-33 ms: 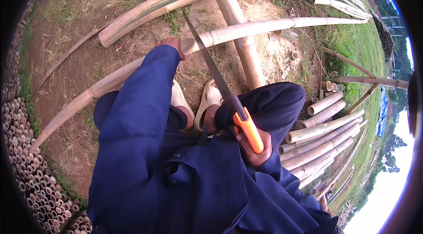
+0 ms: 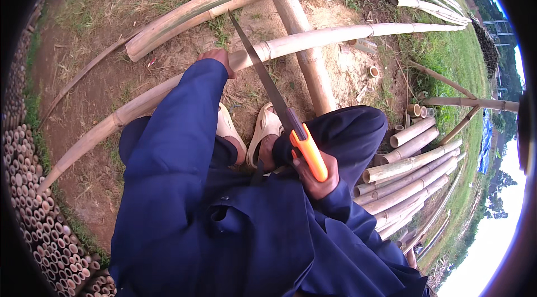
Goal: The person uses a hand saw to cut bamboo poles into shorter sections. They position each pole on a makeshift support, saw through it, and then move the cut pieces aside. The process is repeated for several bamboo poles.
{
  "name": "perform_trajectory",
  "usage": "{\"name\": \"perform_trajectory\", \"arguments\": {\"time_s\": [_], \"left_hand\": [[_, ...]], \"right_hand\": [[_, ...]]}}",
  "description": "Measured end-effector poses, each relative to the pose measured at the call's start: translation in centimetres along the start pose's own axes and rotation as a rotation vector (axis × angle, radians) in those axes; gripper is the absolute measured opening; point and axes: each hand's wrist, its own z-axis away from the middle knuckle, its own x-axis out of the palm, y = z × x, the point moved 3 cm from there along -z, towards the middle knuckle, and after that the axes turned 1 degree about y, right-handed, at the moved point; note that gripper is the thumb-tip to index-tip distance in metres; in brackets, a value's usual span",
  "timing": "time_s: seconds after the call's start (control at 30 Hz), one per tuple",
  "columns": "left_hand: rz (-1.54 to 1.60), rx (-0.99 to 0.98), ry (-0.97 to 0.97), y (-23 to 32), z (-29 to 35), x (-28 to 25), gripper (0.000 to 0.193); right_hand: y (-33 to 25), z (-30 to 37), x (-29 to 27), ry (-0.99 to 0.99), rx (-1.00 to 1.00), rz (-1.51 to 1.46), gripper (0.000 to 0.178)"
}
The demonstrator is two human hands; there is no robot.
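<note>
My right hand [image 2: 320, 178] is closed round the orange handle of a handsaw [image 2: 272, 91]. Its dark blade slants away to the far left and lies across a long pale bamboo pole [image 2: 313, 38], just right of my left hand. That pole runs from the near left to the far right. My left hand [image 2: 217, 57] grips it from above, its fingers partly hidden by the blue sleeve. Under the pole, a thick log [image 2: 313, 73] crosses it. I cannot make out whether the blade has cut into the bamboo.
Two more bamboo poles [image 2: 196, 5] lie beyond, over the log. Cut bamboo lengths [image 2: 414, 172] are piled at my right, by a pole frame [image 2: 470, 102]. Stacked bamboo ends [image 2: 56, 241] fill the left edge. My sandalled feet [image 2: 263, 132] are below the blade.
The saw and my right hand have slid slightly forward and to the left. My left hand and the bamboo pole stay in place.
</note>
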Motion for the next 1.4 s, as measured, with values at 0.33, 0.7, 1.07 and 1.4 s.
{"name": "perform_trajectory", "arguments": {"time_s": [0.33, 0.7, 1.07, 1.4], "left_hand": [[0.021, 0.006, 0.018, 0.4, -0.7, -0.5, 0.06], [0.022, 0.017, 0.011, 0.2, -0.7, -0.8, 0.056], [0.057, -0.008, -0.032, 0.3, -0.6, -0.6, 0.06], [-0.001, -0.018, 0.018, 0.4, -0.2, 0.9, 0.062]], "right_hand": [[1.3, -0.9, 0.1, 0.012, -0.01, -0.033, 0.017], [1.6, -2.4, 0.9, -0.036, -0.009, -0.035, 0.015], [0.3, -3.5, 0.8, 0.055, -0.045, -0.018, 0.017], [-0.2, -1.3, -0.4, 0.071, -0.175, 0.01, 0.018]]}}
